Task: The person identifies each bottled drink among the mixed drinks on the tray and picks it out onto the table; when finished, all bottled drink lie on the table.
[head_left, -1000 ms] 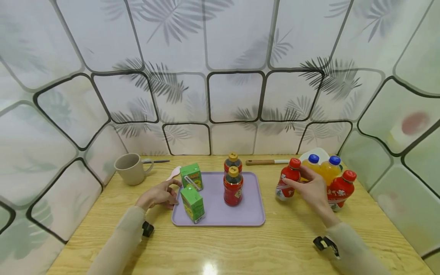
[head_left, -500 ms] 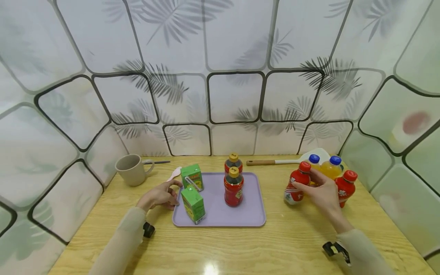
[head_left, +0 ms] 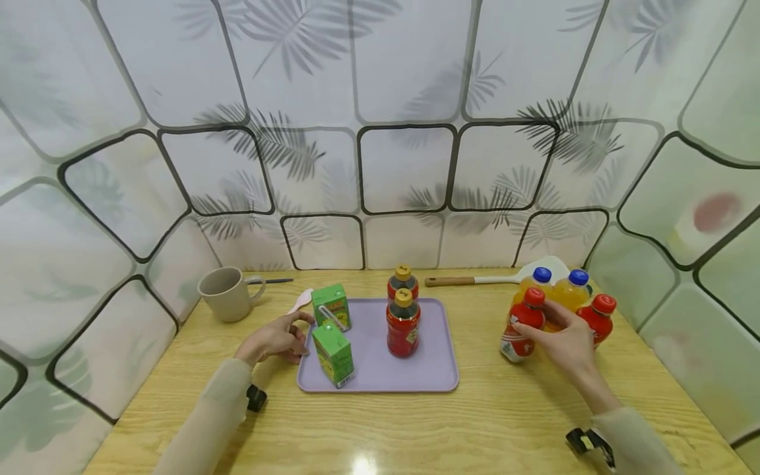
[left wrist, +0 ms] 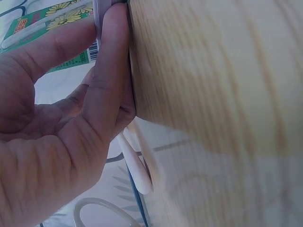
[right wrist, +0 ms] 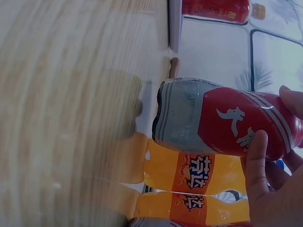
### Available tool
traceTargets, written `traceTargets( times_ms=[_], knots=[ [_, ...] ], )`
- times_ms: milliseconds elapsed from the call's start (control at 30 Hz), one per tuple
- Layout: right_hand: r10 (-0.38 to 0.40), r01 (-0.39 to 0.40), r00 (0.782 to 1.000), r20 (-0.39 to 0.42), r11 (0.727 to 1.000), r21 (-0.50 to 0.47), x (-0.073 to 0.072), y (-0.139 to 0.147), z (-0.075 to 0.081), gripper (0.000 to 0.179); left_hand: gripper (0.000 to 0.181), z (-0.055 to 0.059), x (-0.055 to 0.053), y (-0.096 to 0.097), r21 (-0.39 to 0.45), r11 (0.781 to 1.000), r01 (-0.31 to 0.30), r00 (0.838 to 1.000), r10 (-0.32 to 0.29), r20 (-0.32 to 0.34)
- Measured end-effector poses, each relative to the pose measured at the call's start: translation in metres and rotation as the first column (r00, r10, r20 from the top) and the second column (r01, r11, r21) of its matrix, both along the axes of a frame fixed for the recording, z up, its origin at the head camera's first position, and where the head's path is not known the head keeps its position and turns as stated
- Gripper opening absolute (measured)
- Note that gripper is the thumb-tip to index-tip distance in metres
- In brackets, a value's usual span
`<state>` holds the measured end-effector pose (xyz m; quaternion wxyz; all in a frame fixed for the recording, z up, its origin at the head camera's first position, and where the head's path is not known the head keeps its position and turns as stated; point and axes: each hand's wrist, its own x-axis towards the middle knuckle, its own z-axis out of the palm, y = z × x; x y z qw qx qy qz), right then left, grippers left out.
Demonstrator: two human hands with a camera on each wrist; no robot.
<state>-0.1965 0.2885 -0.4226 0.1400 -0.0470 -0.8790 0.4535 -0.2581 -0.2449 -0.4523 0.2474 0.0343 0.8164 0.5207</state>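
My right hand [head_left: 567, 336] grips a red-capped bottle [head_left: 522, 326] by its upper part, fingers and thumb round the red label. The bottle leans slightly, its white base close over the table, in front of the orange drinks. My left hand [head_left: 279, 338] holds the left rim of a lilac tray [head_left: 386, 379]; in the left wrist view the rim [left wrist: 100, 12] sits between its fingers. On that tray stand two green juice boxes [head_left: 334, 354] at left, the rear one with a straw. Two dark red bottles with yellow caps [head_left: 403, 326] stand right of its middle.
Two blue-capped orange drink bottles [head_left: 571, 290] and another red-capped bottle [head_left: 596, 320] stand at right. Behind them lies a white-headed spatula with a wooden handle [head_left: 451, 281]. A beige mug [head_left: 225, 295], a dark pen-like stick [head_left: 279, 280] and a pink spoon [head_left: 303, 299] are at back left.
My right hand has carried the red-capped bottle to the right and slightly nearer, to in front of the orange drinks. The left hand and the tray have stayed where they were.
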Motion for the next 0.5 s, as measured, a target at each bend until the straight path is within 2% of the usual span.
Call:
traceTargets(
  times_ms=[233, 500],
  knots=[
    [-0.009, 0.009, 1.000, -0.002, 1.000, -0.006, 0.005, 0.007, -0.006, 0.077, 0.065, 0.000, 0.000, 0.000, -0.001, 1.000, 0.001, 1.000, -0.001, -0.001],
    [-0.028, 0.028, 0.998, -0.047, 1.000, 0.003, 0.007, 0.014, -0.011, 0.071, 0.065, 0.001, 0.002, 0.001, -0.004, 1.000, 0.003, 1.000, -0.004, -0.007]
  ],
)
